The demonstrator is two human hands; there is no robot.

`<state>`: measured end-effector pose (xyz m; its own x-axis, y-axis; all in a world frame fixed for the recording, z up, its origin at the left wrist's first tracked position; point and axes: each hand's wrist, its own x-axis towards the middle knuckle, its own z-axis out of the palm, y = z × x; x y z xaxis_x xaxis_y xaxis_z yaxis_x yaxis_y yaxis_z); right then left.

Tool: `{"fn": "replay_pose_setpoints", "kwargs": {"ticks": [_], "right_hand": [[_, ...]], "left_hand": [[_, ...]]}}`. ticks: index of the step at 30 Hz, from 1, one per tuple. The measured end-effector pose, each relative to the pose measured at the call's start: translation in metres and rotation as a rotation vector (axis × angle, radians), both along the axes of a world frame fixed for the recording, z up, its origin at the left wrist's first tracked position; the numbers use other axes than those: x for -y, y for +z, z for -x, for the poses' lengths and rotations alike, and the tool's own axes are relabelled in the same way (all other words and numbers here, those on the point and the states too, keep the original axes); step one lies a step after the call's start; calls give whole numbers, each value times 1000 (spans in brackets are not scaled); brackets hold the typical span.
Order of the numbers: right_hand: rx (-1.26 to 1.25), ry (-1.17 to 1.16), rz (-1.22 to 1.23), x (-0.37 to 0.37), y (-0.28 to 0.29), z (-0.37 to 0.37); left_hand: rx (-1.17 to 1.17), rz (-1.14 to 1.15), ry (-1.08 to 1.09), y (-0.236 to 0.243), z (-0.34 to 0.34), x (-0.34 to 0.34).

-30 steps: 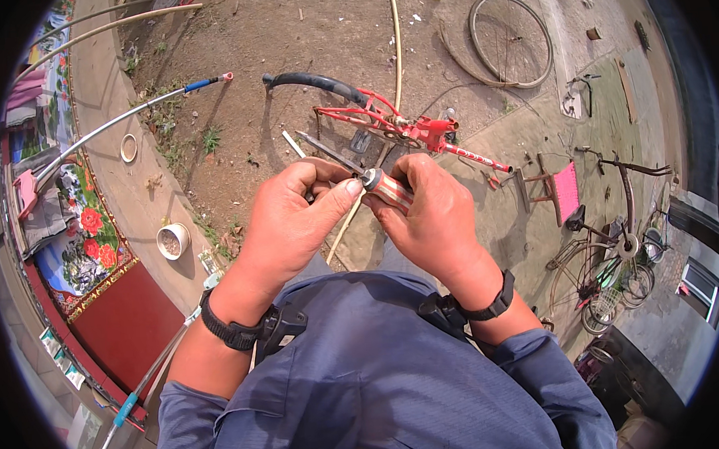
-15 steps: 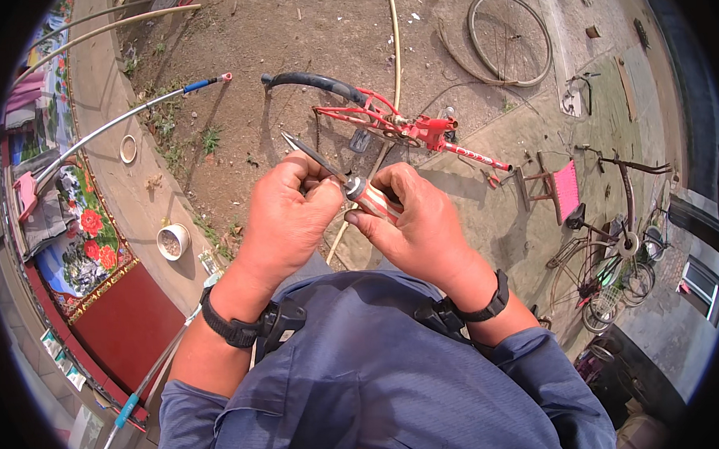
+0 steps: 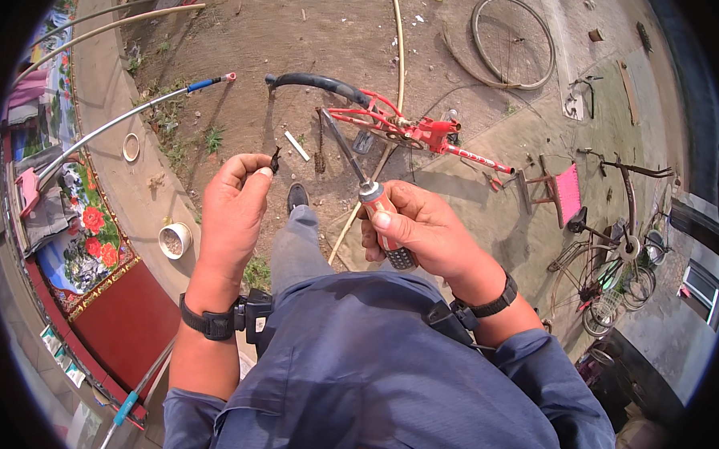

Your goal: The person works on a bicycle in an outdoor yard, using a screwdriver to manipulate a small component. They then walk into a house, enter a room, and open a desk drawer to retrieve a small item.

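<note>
My right hand (image 3: pixel 424 230) is wrapped round the red and black handle of a screwdriver (image 3: pixel 378 201). Its long grey shaft points up and away to the left, with the tip seen against the red bicycle frame (image 3: pixel 433 133) on the ground beyond. Off to the left, my left hand (image 3: pixel 234 202) pinches a small dark scrap (image 3: pixel 276 159) between thumb and fingertips; its exact kind is too small to make out. The two hands are apart, both held up in front of my body. A curved black mudguard (image 3: pixel 313 83) extends leftward from the bicycle frame.
A loose bicycle wheel (image 3: pixel 552 43) lies at the far right. Further right are a pink-seated stool (image 3: pixel 567 193) and several bicycle parts. A white bucket (image 3: pixel 175 240) stands on the left ledge, near a mop handle (image 3: pixel 122 114). A pale hose (image 3: pixel 399 46) crosses the ground.
My hands have separated: the left moved away leftward from the screwdriver with a small dark scrap in its fingers. In my right hand the screwdriver now stands more upright.
</note>
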<state>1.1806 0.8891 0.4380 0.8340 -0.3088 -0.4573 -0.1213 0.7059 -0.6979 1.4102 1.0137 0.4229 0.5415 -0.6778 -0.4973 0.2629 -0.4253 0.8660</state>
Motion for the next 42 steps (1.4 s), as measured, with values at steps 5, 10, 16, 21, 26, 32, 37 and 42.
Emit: {"fn": "replay_pose_setpoints", "kwargs": {"ticks": [5, 10, 16, 21, 26, 32, 37, 42], "right_hand": [[-60, -48, 1, -1, 2, -1], [-72, -23, -73, 3, 4, 1], [-94, -68, -51, 3, 3, 3], [-94, -87, -33, 6, 1, 6], [-94, -85, -67, 7, -1, 9], [-59, 23, -50, 7, 0, 8], [-50, 14, -73, 2, 6, 7], [-36, -9, -82, 0, 7, 7]], "left_hand": [[-86, 34, 104, 2, -16, -15], [-66, 29, 134, 1, -27, -28], [72, -12, 247, -19, -49, -50], [221, -63, 419, -34, -85, -79], [169, -19, 527, -38, -93, -88], [-156, 138, 404, -23, -59, -61], [-312, 233, 226, 0, -16, -27], [-434, 312, 66, 21, 9, -6]]}}
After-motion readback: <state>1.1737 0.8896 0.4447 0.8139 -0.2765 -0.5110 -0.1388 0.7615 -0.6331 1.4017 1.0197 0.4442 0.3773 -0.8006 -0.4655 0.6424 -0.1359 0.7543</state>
